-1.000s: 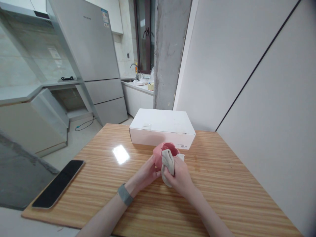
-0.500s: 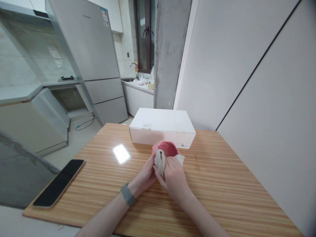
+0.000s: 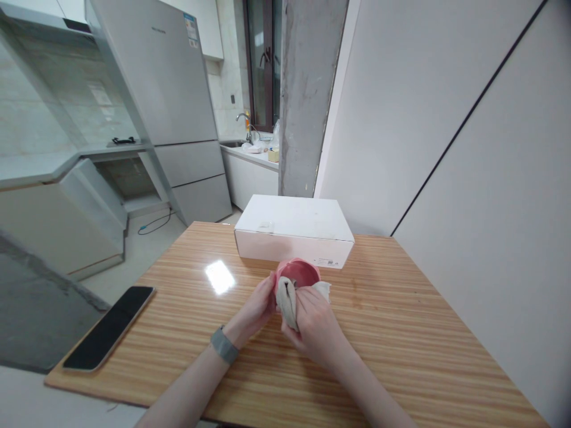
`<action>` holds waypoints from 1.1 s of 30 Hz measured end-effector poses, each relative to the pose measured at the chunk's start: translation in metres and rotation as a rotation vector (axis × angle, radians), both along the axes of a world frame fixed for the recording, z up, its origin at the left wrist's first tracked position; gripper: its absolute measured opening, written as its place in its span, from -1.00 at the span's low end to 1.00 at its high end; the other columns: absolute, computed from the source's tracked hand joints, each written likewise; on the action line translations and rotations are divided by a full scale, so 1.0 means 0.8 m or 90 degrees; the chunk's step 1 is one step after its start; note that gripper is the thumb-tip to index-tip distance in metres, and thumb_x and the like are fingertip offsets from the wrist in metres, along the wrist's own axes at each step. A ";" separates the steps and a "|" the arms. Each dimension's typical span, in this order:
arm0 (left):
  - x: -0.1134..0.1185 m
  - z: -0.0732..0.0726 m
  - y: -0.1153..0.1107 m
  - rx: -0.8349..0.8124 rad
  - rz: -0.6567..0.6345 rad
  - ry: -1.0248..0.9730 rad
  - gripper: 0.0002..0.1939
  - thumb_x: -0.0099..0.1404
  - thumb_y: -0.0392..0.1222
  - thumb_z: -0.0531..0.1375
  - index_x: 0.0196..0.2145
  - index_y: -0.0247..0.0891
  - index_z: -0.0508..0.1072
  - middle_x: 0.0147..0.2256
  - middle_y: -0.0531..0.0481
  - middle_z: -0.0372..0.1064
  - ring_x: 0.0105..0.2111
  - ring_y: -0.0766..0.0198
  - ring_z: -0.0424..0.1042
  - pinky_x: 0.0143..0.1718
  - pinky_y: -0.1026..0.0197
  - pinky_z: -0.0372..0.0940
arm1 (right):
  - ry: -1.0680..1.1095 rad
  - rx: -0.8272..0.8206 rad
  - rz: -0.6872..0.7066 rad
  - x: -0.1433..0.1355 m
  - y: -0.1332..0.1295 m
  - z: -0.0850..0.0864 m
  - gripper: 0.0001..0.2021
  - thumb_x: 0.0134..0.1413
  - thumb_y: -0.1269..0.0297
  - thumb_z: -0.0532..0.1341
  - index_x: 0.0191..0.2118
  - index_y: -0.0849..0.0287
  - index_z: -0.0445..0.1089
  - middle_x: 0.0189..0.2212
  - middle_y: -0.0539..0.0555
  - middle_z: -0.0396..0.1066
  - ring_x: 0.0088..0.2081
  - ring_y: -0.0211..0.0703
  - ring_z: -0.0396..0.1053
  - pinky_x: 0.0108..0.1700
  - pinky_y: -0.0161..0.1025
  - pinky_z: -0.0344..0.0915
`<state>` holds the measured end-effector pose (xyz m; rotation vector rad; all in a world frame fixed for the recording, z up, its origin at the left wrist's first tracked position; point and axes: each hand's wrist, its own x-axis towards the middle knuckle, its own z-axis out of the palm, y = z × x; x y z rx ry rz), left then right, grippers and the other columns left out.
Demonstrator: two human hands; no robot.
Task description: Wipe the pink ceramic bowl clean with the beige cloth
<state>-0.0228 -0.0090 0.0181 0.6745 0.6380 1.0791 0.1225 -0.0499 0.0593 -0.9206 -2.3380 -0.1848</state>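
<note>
A pink bowl (image 3: 300, 270) is tilted so that its inside faces me, just in front of the white box. My left hand (image 3: 261, 300), with a grey band on its wrist, is closed on the bowl's left side. Bunched in my right hand (image 3: 314, 315) is a pale grey cloth (image 3: 286, 297), pressed against the bowl's near rim and inner wall. One end of the cloth sticks out to the right of the knuckles. The bowl's lower part is hidden by the cloth and my hands.
On the wooden table (image 3: 401, 333) a white cardboard box (image 3: 294, 217) stands behind the bowl. A black smartphone (image 3: 109, 330) lies near the left edge. Beyond are a fridge (image 3: 178, 95), a sink counter (image 3: 250, 169) and a white wall (image 3: 423, 107) on the right.
My left hand has shifted slightly left and up along the bowl. The bowl has turned a little, and the cloth and my right hand have moved slightly left and towards me.
</note>
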 end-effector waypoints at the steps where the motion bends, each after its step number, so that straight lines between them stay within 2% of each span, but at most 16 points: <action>1: -0.002 0.001 0.000 -0.001 -0.004 0.008 -0.55 0.23 0.15 0.20 -0.25 -0.37 0.52 -0.46 -0.04 0.45 -0.43 0.28 0.40 -0.34 0.25 0.26 | -0.001 -0.005 0.007 0.001 0.000 -0.001 -0.86 0.00 0.44 0.11 -0.27 0.25 0.34 -0.41 0.18 0.38 -0.32 0.03 0.27 -0.25 -0.02 0.31; 4: -0.006 0.003 0.001 0.001 -0.011 0.019 -0.58 0.23 0.12 0.22 -0.29 -0.37 0.52 -0.48 -0.03 0.44 -0.47 0.32 0.37 -0.39 0.28 0.22 | 0.002 -0.013 0.017 0.006 -0.002 -0.007 -0.83 -0.01 0.44 0.11 -0.24 0.26 0.35 -0.39 0.19 0.38 -0.31 0.03 0.27 -0.23 0.00 0.33; 8: -0.008 0.001 0.000 0.010 -0.020 0.012 -0.62 0.21 0.08 0.26 -0.25 -0.35 0.51 -0.40 -0.06 0.47 -0.42 0.30 0.39 -0.34 0.26 0.24 | 0.021 -0.019 0.022 0.009 -0.002 -0.014 -0.79 -0.02 0.48 0.11 -0.21 0.27 0.35 -0.37 0.19 0.39 -0.29 0.02 0.28 -0.22 -0.01 0.34; 12: -0.005 0.003 -0.003 0.000 -0.066 -0.008 -0.56 0.23 0.12 0.22 -0.17 -0.34 0.52 -0.31 -0.12 0.49 -0.29 0.21 0.43 -0.22 0.20 0.27 | 0.062 0.015 0.025 0.009 0.002 -0.016 -0.83 -0.01 0.49 0.10 -0.25 0.24 0.35 -0.40 0.17 0.40 -0.32 0.01 0.31 -0.26 -0.03 0.34; 15: 0.001 0.007 -0.007 0.032 -0.069 -0.052 -0.59 0.26 0.08 0.21 -0.08 -0.28 0.50 -0.15 -0.14 0.48 -0.12 0.16 0.41 -0.06 0.17 0.24 | 0.083 0.035 0.019 0.007 0.006 -0.014 -0.82 0.04 0.47 0.08 -0.21 0.25 0.34 -0.41 0.16 0.41 -0.33 0.00 0.32 -0.25 -0.02 0.35; 19: 0.008 0.009 -0.013 0.008 -0.094 -0.091 -0.55 0.18 0.02 0.30 -0.05 -0.29 0.49 -0.01 -0.19 0.42 -0.01 0.09 0.37 0.08 0.10 0.16 | 0.141 -0.005 -0.017 0.004 0.008 -0.012 -0.88 0.09 0.42 0.10 -0.25 0.25 0.34 -0.41 0.17 0.39 -0.32 0.00 0.31 -0.26 -0.05 0.33; 24: 0.011 0.001 -0.014 -0.036 -0.068 -0.091 -0.41 0.12 0.15 0.30 -0.04 -0.35 0.48 0.00 -0.23 0.42 0.08 0.01 0.31 0.14 0.08 0.14 | 0.161 -0.075 -0.016 -0.001 0.007 -0.011 -0.91 0.06 0.41 0.12 -0.29 0.22 0.35 -0.39 0.15 0.39 -0.32 -0.01 0.30 -0.25 -0.07 0.29; 27: 0.011 -0.002 -0.012 -0.025 -0.024 -0.076 -0.47 0.16 0.16 0.26 -0.09 -0.34 0.51 -0.05 -0.19 0.46 0.05 0.04 0.35 0.10 0.10 0.18 | 0.121 -0.097 -0.024 -0.005 0.004 -0.007 -0.94 0.05 0.40 0.13 -0.33 0.22 0.34 -0.41 0.15 0.38 -0.33 -0.01 0.29 -0.25 -0.07 0.28; 30: 0.008 -0.002 -0.008 -0.018 0.017 -0.057 -0.52 0.18 0.17 0.24 -0.20 -0.33 0.54 -0.18 -0.13 0.52 -0.12 0.13 0.43 -0.04 0.16 0.26 | 0.069 -0.079 -0.019 -0.008 -0.001 -0.001 -0.93 0.05 0.39 0.13 -0.34 0.23 0.34 -0.43 0.16 0.37 -0.34 0.01 0.28 -0.25 -0.05 0.27; 33: 0.002 -0.002 -0.004 -0.047 0.021 -0.023 -0.48 0.13 0.22 0.25 -0.27 -0.36 0.55 -0.31 -0.11 0.54 -0.29 0.18 0.45 -0.18 0.19 0.30 | 0.032 -0.076 0.021 -0.009 -0.006 0.005 -0.90 0.02 0.40 0.14 -0.30 0.25 0.35 -0.40 0.17 0.39 -0.32 0.01 0.27 -0.23 -0.05 0.28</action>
